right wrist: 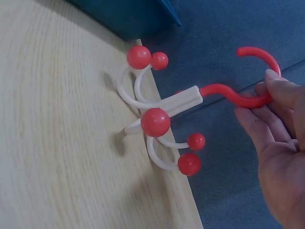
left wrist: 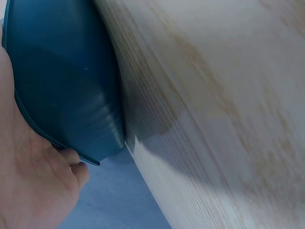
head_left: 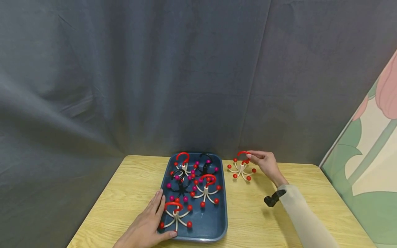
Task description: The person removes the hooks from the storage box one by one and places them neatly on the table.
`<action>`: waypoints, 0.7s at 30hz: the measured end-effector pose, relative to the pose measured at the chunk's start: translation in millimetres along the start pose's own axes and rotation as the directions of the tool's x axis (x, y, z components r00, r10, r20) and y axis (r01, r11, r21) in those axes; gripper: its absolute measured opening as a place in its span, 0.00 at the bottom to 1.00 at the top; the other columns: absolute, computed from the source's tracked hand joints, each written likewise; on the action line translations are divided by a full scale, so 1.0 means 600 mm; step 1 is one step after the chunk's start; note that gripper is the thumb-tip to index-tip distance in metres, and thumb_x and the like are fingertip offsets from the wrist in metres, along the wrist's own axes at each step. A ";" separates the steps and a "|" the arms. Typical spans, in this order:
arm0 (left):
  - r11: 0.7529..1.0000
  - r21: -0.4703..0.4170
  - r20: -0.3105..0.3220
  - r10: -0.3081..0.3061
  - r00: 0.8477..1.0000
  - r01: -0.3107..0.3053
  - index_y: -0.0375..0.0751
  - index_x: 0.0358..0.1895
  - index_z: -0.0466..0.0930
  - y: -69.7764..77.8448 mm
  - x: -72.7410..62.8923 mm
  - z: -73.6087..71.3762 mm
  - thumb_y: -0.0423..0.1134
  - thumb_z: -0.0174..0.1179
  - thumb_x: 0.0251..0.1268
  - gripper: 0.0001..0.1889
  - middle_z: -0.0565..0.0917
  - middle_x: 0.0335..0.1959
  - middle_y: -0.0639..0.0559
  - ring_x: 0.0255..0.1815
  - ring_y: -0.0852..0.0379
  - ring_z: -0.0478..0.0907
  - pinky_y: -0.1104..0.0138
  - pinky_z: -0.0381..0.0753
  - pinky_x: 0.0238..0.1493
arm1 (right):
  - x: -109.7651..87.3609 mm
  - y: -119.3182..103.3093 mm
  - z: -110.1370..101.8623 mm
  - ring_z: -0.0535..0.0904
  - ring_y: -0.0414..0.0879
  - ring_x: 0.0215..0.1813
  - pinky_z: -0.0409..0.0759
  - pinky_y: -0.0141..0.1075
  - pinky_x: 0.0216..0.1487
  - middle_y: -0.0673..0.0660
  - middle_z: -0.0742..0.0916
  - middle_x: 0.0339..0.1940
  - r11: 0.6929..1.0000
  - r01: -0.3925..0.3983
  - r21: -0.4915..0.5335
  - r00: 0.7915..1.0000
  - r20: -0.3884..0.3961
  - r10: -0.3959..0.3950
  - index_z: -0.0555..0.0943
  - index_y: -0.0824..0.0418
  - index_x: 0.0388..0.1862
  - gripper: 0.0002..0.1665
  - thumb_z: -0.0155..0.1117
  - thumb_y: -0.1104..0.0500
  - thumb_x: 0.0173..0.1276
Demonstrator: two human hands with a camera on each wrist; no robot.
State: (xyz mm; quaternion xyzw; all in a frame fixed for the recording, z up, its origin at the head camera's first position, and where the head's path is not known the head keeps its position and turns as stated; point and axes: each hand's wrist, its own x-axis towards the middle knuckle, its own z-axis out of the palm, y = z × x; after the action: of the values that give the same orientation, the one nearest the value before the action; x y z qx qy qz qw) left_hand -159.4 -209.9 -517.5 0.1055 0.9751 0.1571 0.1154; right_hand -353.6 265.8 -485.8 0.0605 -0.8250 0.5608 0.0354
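In the head view my right hand (head_left: 266, 165) pinches the red hook of a multi-armed hook hanger (head_left: 242, 168) between thumb and fingers. This hanger (right wrist: 178, 103) has a white stem and curved white arms tipped with red balls; its lower end is right at the tabletop, right of the tray. My left hand (head_left: 145, 220) rests on the near-left corner of a dark blue tray (head_left: 204, 227), fingers along the left rim, thumb at the front rim. Inside lie three red-and-white hangers, one nearest my thumb (head_left: 176, 216), and two black hangers (head_left: 181, 187) with pink balls.
The light wooden table (head_left: 248, 213) ends at a dark grey curtain (head_left: 186, 86) behind the tray. A panel with a printed flower pattern (head_left: 366, 165) stands along the right side. A black device (head_left: 274, 198) is strapped to my right wrist.
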 end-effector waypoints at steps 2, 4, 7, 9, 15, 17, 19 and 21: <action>1.000 -0.001 -0.002 0.002 1.000 -0.002 0.45 0.87 0.46 0.000 0.000 0.000 0.91 0.50 0.48 0.70 0.38 0.90 0.49 0.90 0.41 0.42 0.36 0.62 0.82 | 0.000 0.002 0.000 0.91 0.43 0.54 0.88 0.28 0.49 0.68 0.88 0.58 1.000 0.009 0.003 1.000 0.003 -0.009 0.85 0.62 0.65 0.28 0.71 0.46 0.74; 1.000 -0.001 -0.005 0.006 1.000 -0.006 0.45 0.87 0.46 -0.001 0.000 0.001 0.91 0.50 0.48 0.70 0.38 0.90 0.49 0.90 0.42 0.42 0.37 0.62 0.82 | 0.000 0.003 0.000 0.91 0.37 0.51 0.87 0.27 0.48 0.69 0.88 0.59 1.000 0.015 -0.001 1.000 0.006 -0.015 0.85 0.62 0.65 0.28 0.71 0.46 0.74; 1.000 0.000 -0.010 0.010 1.000 -0.010 0.44 0.87 0.46 -0.002 -0.001 0.000 0.91 0.50 0.48 0.70 0.38 0.90 0.49 0.90 0.42 0.42 0.37 0.62 0.81 | 0.000 0.004 -0.001 0.89 0.30 0.48 0.87 0.28 0.48 0.69 0.88 0.60 1.000 0.019 -0.012 1.000 0.017 -0.019 0.85 0.62 0.65 0.28 0.70 0.46 0.74; 1.000 0.001 -0.011 0.011 1.000 -0.011 0.44 0.87 0.46 -0.003 -0.001 0.000 0.91 0.50 0.48 0.71 0.38 0.90 0.48 0.90 0.42 0.42 0.37 0.62 0.81 | 0.000 0.004 -0.001 0.88 0.28 0.47 0.87 0.28 0.48 0.69 0.87 0.60 1.000 0.019 -0.019 1.000 0.023 -0.019 0.85 0.61 0.66 0.28 0.69 0.46 0.75; 1.000 -0.002 0.002 -0.004 1.000 0.004 0.45 0.87 0.47 -0.001 0.000 0.001 0.91 0.49 0.48 0.70 0.38 0.90 0.49 0.90 0.41 0.42 0.36 0.61 0.82 | -0.002 0.005 0.000 0.90 0.51 0.58 0.87 0.29 0.50 0.63 0.90 0.57 0.998 0.031 -0.056 0.999 0.017 -0.030 0.85 0.59 0.66 0.29 0.70 0.44 0.74; 1.000 -0.007 0.008 -0.008 1.000 0.008 0.45 0.87 0.47 0.001 0.000 0.001 0.91 0.50 0.48 0.70 0.38 0.90 0.49 0.90 0.41 0.42 0.36 0.60 0.82 | -0.004 0.004 0.001 0.88 0.56 0.61 0.87 0.30 0.51 0.61 0.91 0.57 0.996 0.036 -0.078 0.999 0.012 -0.035 0.85 0.58 0.66 0.29 0.70 0.43 0.74; 1.000 -0.010 0.012 -0.009 1.000 0.009 0.45 0.87 0.47 0.001 0.000 0.001 0.91 0.50 0.48 0.70 0.38 0.90 0.49 0.90 0.41 0.42 0.36 0.60 0.82 | -0.005 0.002 0.001 0.87 0.56 0.62 0.88 0.33 0.52 0.60 0.91 0.57 0.993 0.050 -0.111 0.999 0.009 -0.049 0.86 0.57 0.65 0.28 0.70 0.43 0.73; 1.000 -0.010 0.013 -0.006 1.000 0.006 0.46 0.87 0.46 0.001 0.000 0.001 0.91 0.50 0.48 0.70 0.38 0.90 0.49 0.90 0.41 0.41 0.36 0.60 0.82 | -0.006 0.000 0.000 0.87 0.55 0.62 0.87 0.36 0.54 0.59 0.92 0.55 0.987 0.068 -0.145 0.998 0.003 -0.068 0.87 0.56 0.63 0.27 0.70 0.42 0.73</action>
State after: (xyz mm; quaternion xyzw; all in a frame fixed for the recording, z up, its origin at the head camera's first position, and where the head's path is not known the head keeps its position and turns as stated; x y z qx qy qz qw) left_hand -159.4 -209.1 -518.0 0.1028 0.9739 0.1612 0.1226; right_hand -350.1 265.9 -486.0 0.0851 -0.8611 0.4978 0.0597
